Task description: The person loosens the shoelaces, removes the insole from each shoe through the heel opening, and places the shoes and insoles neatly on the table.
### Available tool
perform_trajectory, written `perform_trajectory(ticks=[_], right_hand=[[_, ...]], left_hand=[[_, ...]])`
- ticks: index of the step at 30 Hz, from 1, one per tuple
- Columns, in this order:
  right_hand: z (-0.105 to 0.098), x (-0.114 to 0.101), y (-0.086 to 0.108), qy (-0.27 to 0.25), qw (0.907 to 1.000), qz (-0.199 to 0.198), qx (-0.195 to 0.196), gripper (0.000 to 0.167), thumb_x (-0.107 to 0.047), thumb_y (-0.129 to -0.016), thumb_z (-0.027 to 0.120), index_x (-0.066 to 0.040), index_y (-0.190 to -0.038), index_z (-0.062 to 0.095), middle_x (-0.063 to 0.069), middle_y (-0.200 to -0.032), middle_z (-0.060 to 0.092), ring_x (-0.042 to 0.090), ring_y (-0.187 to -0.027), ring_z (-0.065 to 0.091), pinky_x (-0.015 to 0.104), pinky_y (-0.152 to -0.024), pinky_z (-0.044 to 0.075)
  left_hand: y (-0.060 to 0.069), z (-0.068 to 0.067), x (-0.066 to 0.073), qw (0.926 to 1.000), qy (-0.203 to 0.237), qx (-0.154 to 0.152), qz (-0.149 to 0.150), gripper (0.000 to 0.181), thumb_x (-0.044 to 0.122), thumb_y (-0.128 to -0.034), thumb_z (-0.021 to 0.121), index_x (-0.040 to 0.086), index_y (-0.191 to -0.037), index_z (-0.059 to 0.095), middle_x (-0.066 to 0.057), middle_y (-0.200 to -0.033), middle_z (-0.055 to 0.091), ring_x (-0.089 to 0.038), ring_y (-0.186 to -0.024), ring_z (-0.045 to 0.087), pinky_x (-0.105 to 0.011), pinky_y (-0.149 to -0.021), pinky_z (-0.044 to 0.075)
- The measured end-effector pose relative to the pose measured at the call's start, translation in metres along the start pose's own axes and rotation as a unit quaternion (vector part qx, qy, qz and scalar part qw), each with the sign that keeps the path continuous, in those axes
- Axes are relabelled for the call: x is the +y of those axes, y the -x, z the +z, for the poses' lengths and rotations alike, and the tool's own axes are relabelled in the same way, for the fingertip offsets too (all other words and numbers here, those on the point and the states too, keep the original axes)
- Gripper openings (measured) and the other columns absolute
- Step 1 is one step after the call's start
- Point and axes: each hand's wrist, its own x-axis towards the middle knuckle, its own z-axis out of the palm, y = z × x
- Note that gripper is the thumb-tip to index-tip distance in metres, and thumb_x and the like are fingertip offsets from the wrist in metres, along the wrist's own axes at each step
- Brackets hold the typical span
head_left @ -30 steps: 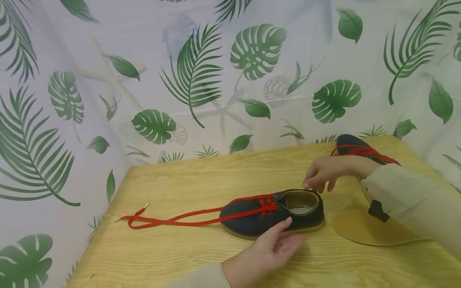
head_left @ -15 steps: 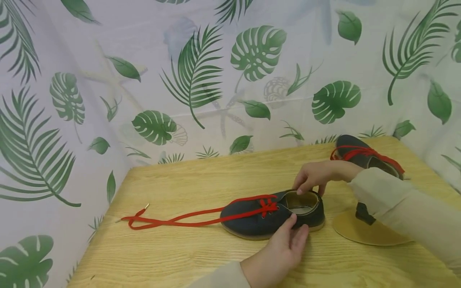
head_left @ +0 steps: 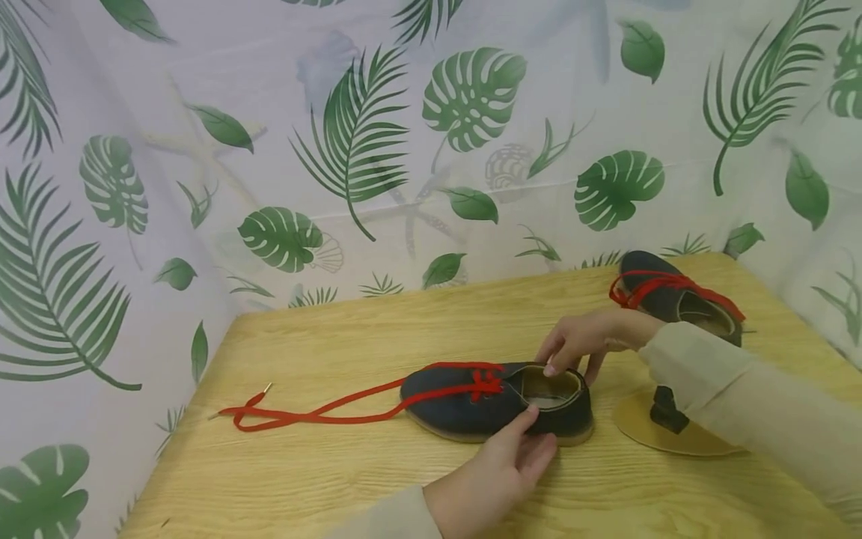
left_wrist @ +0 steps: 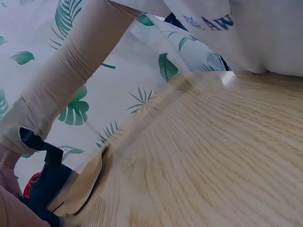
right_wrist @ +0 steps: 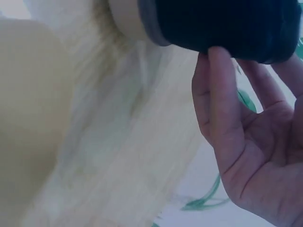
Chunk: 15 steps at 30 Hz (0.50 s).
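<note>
A dark blue sneaker (head_left: 447, 418) with red laces lies lengthwise on the wooden table, toe to the left. Its long loose laces (head_left: 350, 420) stretch away beyond the toe. My left hand (head_left: 488, 475) holds the near side, thumb at the collar and fingers low along the sole. At the far heel side, my right hand (head_left: 586, 340) pinches the collar, thumb over the rim and fingers outside. In the right wrist view, the fingertips of that hand (right_wrist: 255, 151) touch the dark sneaker (right_wrist: 227, 23). Little of the left hand shows in the left wrist view.
A second dark sneaker (head_left: 646, 296) with red laces stands at the back right, partly behind the right sleeve. A flat tan board (head_left: 636, 430) bearing a black piece (head_left: 667, 412) lies right of the heel. Leaf-print cloth (head_left: 471, 187) walls the table's back and sides.
My right hand has come down from above the heel onto the far collar, and my left hand has closed on the near side. The sneaker has shifted slightly left.
</note>
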Motion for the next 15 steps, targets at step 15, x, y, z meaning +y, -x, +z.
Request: perform_trajectory(ticks=[15], right_hand=[[0.048, -0.005, 0.003, -0.126, 0.9873, 0.001, 0.097, 0.034, -0.024, -0.087, 0.068, -0.002, -0.112, 0.063, 0.006, -0.088, 0.060, 0.017, -0.077, 0.057, 0.035, -0.062, 0.057]], left_hand=[[0.009, -0.014, 0.012, 0.9984, -0.007, 0.043, 0.036, 0.034, 0.014, -0.0818, 0.074, 0.002, -0.100, 0.049, -0.008, -0.097, 0.046, -0.019, -0.095, 0.045, -0.025, -0.089, 0.047]])
